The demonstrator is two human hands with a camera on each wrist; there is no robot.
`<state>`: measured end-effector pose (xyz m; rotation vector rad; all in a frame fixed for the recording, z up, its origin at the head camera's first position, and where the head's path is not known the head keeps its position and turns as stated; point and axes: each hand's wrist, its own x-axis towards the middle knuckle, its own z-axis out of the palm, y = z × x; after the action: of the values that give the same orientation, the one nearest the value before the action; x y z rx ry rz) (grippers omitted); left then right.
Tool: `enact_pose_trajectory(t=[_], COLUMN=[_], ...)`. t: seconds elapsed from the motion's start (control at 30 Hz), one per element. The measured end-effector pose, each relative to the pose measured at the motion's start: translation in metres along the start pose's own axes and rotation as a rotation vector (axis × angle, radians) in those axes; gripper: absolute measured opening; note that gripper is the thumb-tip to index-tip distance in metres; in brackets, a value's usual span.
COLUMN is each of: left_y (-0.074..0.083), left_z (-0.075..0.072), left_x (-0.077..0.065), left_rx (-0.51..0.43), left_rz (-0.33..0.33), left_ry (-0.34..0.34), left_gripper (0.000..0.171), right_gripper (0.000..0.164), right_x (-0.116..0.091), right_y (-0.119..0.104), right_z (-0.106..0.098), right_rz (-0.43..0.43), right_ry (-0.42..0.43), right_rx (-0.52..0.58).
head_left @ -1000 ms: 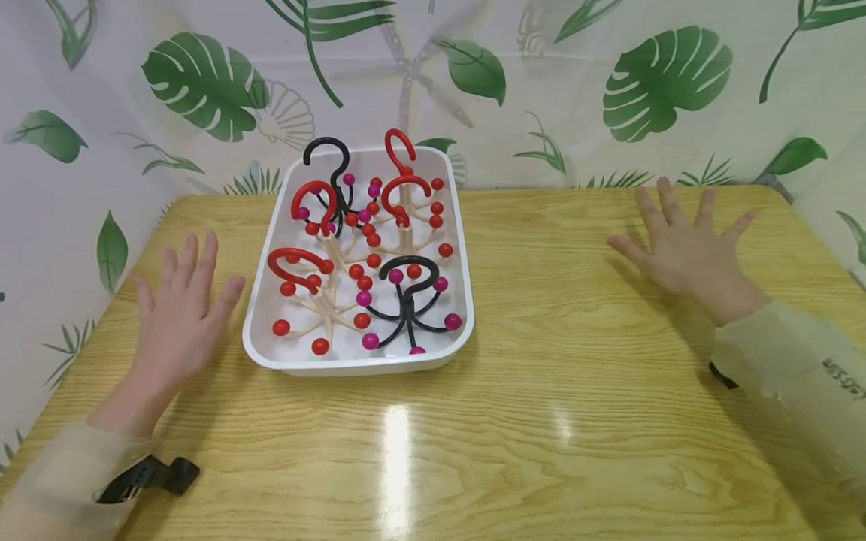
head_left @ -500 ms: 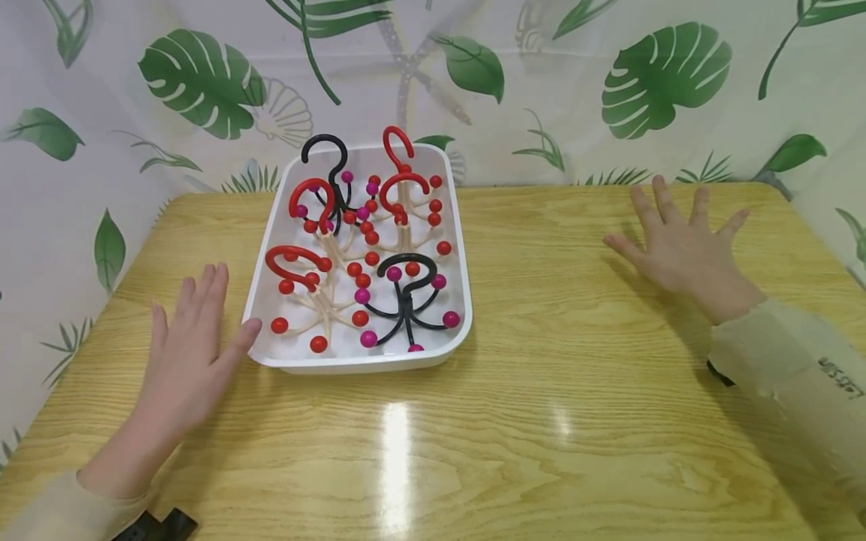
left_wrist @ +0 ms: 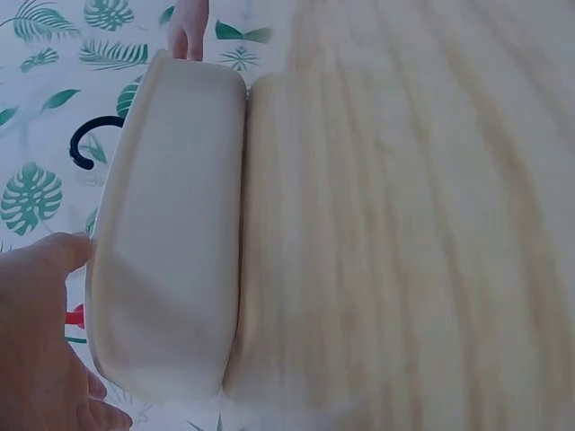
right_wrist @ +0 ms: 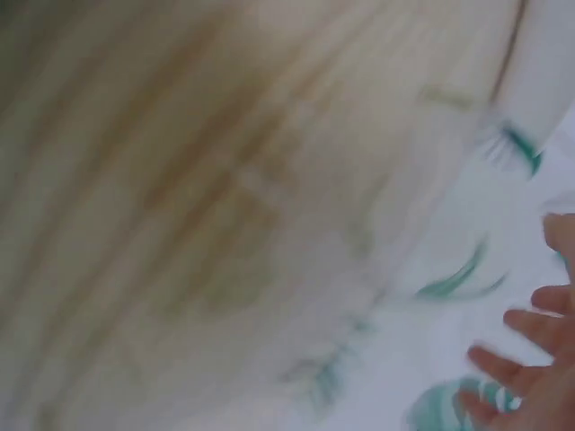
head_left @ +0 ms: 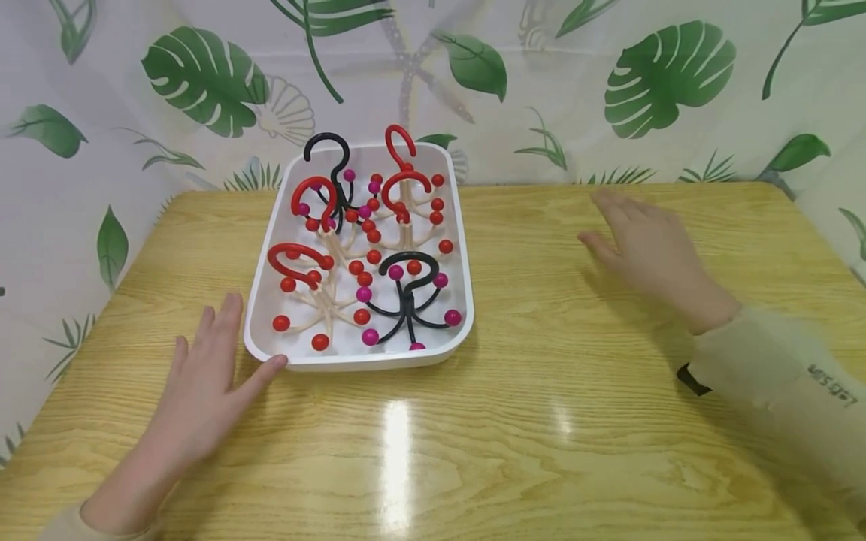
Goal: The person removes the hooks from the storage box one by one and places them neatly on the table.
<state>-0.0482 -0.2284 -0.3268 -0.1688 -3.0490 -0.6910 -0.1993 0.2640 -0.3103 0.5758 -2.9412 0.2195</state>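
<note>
A white plastic tray [head_left: 365, 364] stands left of centre on the table. In it sit several multi-arm hook hangers: a black hanger [head_left: 408, 302] at the front right and another black hanger [head_left: 337, 176] at the back left, both with magenta ball tips, and beige hangers [head_left: 322, 297] with red hooks and red ball tips. My left hand [head_left: 203, 391] is at the tray's near left corner, fingers extended, thumb tip at the rim. In the left wrist view the thumb meets the edge of the tray wall [left_wrist: 175, 224]. My right hand [head_left: 652, 252], fingers extended, hovers over the table's right side, holding nothing.
The wood-grain table [head_left: 555, 361] reaches back to a white cloth [head_left: 541, 90] printed with green leaves. Black hook tops rise above the tray's far rim. A dark wrist strap [head_left: 694, 379] shows at the right sleeve.
My left hand has come nearer and rightward, its thumb now at the tray's near corner. My right hand has shifted left and its spread fingers have drawn together. The tray stays put.
</note>
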Motion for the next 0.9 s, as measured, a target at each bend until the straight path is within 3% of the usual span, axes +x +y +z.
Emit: enact_pose_trajectory(t=[0.1,0.2,0.37,0.57,0.77,0.9], left_y=[0.000,0.000,0.001,0.002,0.001,-0.001], left_z=[0.002,0.003,0.005,0.009,0.011,0.012], left_x=[-0.001,-0.001,-0.003,-0.004,-0.002,-0.002], left_rx=[-0.009,-0.001,-0.008,-0.041,-0.060,-0.076], left_rz=[-0.005,0.005,0.022,0.013,0.019,0.057], left_ry=[-0.010,0.009,0.028,0.016,0.036,0.050], left_gripper=[0.091,0.089,0.085,0.082,0.082,0.083], right_gripper=[0.049,0.039,0.042,0.046,0.046,0.033], right_x=[0.000,0.001,0.008,0.016,0.023,0.027], right_y=[-0.033,-0.070,-0.118,-0.150,-0.167,-0.173], right_z=[-0.007,-0.016,-0.026,-0.029,-0.025,-0.020], right_rz=[-0.149,-0.234,-0.276,-0.300,-0.367,-0.387], right_ry=[0.157,0.197,0.101,-0.025,-0.037,-0.019], right_rx=[0.046,0.171,0.341,0.470,0.460,0.482])
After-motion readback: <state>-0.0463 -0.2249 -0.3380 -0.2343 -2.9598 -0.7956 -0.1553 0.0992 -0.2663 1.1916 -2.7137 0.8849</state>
